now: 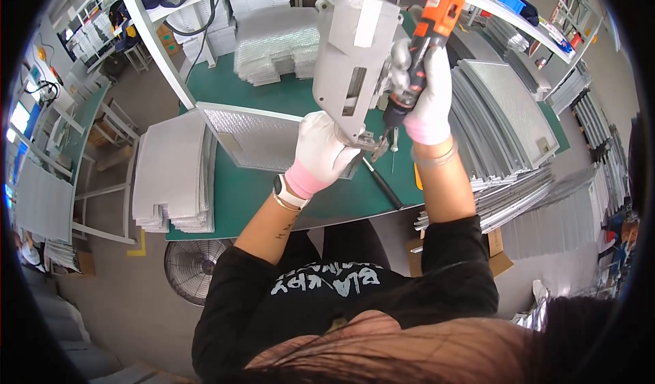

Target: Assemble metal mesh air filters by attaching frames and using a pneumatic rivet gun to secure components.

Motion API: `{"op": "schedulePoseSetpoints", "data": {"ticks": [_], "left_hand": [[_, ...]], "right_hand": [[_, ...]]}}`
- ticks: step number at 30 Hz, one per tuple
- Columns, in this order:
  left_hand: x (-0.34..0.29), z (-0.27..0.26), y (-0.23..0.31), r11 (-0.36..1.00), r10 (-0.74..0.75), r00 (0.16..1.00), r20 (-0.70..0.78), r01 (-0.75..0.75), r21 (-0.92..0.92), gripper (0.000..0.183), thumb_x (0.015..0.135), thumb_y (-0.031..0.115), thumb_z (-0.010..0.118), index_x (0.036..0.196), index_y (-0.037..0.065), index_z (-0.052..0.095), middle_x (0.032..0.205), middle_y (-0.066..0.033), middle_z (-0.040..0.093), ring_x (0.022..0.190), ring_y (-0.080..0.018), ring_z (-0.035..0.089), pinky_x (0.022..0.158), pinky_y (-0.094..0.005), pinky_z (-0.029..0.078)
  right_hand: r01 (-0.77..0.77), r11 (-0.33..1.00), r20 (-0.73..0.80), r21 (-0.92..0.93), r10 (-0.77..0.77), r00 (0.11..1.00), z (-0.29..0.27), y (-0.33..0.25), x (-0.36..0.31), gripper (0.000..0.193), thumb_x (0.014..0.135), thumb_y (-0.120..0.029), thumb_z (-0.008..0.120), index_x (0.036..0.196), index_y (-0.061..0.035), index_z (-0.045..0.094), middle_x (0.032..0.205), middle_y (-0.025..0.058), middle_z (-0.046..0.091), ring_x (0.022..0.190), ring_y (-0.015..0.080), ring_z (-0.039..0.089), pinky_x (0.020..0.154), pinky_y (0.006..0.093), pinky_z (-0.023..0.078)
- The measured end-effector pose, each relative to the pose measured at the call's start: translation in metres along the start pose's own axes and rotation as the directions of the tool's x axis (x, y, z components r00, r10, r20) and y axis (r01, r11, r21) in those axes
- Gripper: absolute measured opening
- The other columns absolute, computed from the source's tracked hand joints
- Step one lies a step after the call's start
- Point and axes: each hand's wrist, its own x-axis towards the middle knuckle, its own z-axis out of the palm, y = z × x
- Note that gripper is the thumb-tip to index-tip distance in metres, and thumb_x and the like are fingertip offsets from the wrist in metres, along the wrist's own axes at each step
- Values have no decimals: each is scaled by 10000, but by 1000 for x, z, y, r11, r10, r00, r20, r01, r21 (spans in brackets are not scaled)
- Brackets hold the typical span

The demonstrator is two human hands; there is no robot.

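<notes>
A light grey metal housing point(334, 49) with a slot in its face stands tilted above the green bench. My left hand point(319, 150), in a white glove with a pink cuff, is closed around its lower end, beside a small metal bracket point(368, 144). In my right hand point(433, 101), also gloved, is an orange and black power screwdriver point(440, 15). Its tip points down at the bracket; whether it touches a screw is too small to tell. Below on the bench lie a black-handled hammer point(385, 185) and a thin hand screwdriver point(394, 141).
A framed silvery panel point(256, 135) lies behind my left hand. Stacks of white packing sheets point(174, 165) fill the left edge, with more bubble-wrap sheets point(280, 39) behind. Metal-framed panels point(505, 111) are piled at right. A white shelf post point(157, 43) rises left; a floor fan point(194, 268) stands below.
</notes>
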Motion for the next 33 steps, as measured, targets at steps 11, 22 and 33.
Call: {"op": "schedulePoseSetpoints", "data": {"ticks": [11, 22, 33], "left_hand": [[10, 19, 17, 917, -203, 977, -58, 211, 339, 441, 676, 504, 757, 777, 98, 617, 670, -59, 552, 629, -274, 547, 643, -414, 413], [21, 37, 13, 918, -354, 923, -150, 374, 136, 329, 672, 395, 738, 623, 116, 570, 547, -56, 505, 513, -274, 488, 582, -412, 396], [28, 33, 9, 930, -71, 978, -195, 135, 343, 84, 572, 141, 689, 612, 127, 616, 569, -10, 557, 494, -242, 489, 512, -381, 333]], "right_hand": [[-23, 883, -46, 469, 51, 998, 38, -64, 49, 380, 1018, -367, 540, 1294, -108, 570, 787, -12, 574, 581, 78, 542, 504, 204, 446], [151, 956, -194, 250, -104, 976, 19, -41, 69, 400, 985, -413, 579, 1119, -36, 582, 848, 30, 645, 586, 75, 572, 538, 230, 524], [77, 902, 393, 424, -259, 882, 11, 1, 99, 245, 1014, -357, 542, 1063, -120, 507, 812, 57, 571, 589, 142, 529, 513, 261, 440]]}}
